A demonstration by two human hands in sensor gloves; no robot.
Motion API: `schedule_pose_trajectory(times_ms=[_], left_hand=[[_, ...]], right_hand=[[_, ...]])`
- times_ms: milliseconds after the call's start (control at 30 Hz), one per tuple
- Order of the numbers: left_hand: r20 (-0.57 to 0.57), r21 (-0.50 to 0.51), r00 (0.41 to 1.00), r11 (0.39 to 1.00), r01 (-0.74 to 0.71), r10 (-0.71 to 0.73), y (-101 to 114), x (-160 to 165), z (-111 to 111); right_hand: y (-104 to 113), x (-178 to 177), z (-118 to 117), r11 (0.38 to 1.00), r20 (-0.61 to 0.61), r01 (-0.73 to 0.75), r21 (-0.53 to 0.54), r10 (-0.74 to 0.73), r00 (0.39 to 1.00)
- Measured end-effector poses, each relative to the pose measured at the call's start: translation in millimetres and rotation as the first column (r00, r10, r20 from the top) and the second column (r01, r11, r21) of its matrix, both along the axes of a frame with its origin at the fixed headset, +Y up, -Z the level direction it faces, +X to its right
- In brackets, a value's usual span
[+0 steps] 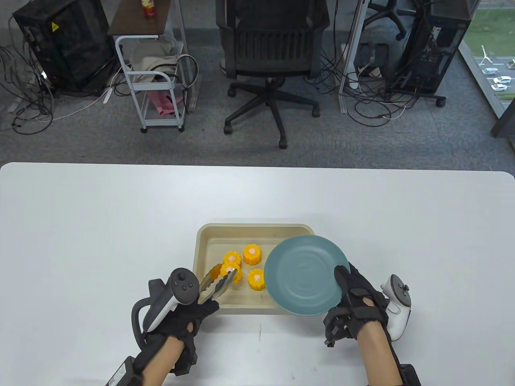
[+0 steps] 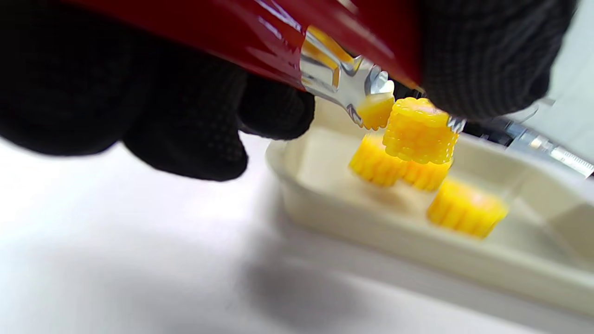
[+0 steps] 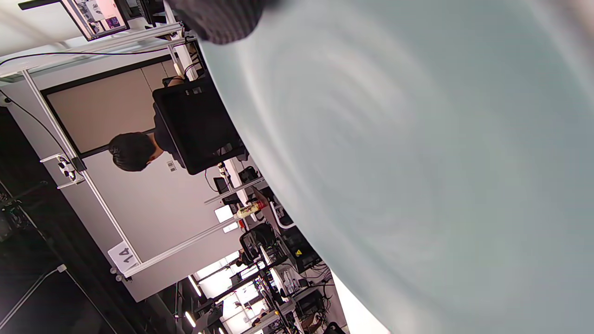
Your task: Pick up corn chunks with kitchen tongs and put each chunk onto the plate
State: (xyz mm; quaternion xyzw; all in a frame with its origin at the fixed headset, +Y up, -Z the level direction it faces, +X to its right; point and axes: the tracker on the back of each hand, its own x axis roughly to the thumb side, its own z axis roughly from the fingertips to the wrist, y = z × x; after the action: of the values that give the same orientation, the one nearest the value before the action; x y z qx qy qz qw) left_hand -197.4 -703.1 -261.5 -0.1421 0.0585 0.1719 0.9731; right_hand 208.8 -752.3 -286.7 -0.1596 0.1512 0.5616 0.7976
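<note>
Several yellow corn chunks (image 1: 252, 254) lie in a beige tray (image 1: 209, 241). My left hand (image 1: 203, 307) grips metal tongs (image 1: 217, 283) with red handles (image 2: 260, 41). The tong tips pinch one corn chunk (image 2: 420, 132), which sits a little higher than the other chunks (image 2: 466, 208) in the tray (image 2: 371, 241). My right hand (image 1: 346, 291) holds a teal plate (image 1: 305, 275) tilted over the tray's right end, thumb on the near rim and fingers hidden beneath. The plate (image 3: 417, 185) fills the right wrist view and has nothing on it.
The white table (image 1: 100, 225) stretches out on all sides of the tray. Beyond its far edge stand an office chair (image 1: 271, 52), a small cart (image 1: 157, 80) and computer towers. A person sits at a screen far off in the right wrist view.
</note>
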Motion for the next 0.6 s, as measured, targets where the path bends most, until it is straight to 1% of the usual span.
schedule_pose_trajectory(times_ms=[100,200,300,333,400,467,600], left_hand=[[0.002,0.063,0.996,0.994,-0.091,0.091,21,-2,-1],[0.033,0.121,0.992,0.984,-0.128,0.125,42,9,-6],[0.109,0.143,0.985,0.978,-0.151,0.137,63,35,-10],[0.140,0.153,0.982,0.977,-0.145,0.124,71,49,-11],[0.187,0.160,0.978,0.979,-0.128,0.097,80,71,-12],[0.242,0.161,0.967,0.980,-0.114,0.073,85,99,-13],[0.290,0.122,0.956,0.989,-0.079,0.041,79,135,-15]], right_hand=[[0,-1,0,1.000,-0.004,0.007,-0.003,-0.007,1.000],[-1,-2,-1,1.000,-0.005,0.017,-0.010,-0.017,1.000],[-1,-2,0,1.000,-0.005,0.020,-0.013,-0.020,1.000],[-1,-2,0,1.000,-0.007,0.022,-0.014,-0.022,1.000],[-1,-2,0,0.999,-0.007,0.029,-0.016,-0.029,1.000],[-1,-2,0,0.999,-0.010,0.036,-0.016,-0.036,0.999],[-1,-1,0,0.999,-0.015,0.035,-0.015,-0.035,0.999]])
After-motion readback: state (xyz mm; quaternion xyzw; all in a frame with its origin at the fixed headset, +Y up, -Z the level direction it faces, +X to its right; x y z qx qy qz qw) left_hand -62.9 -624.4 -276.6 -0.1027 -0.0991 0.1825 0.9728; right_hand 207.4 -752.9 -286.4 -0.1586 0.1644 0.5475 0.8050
